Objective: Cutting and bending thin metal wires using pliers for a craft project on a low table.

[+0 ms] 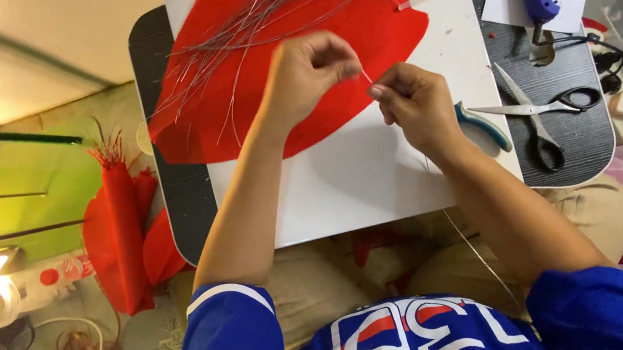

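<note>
Both my left hand point(308, 73) and right hand point(411, 98) pinch one thin wire point(365, 77) between them; judging by that fingertip grip, it could slip or kink above the red petal sheet point(379, 26).

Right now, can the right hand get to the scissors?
Probably yes: the scissors lie open on the table just beside the right hand, nothing between them, but its fingers pinch a thin wire with the left hand.
</note>
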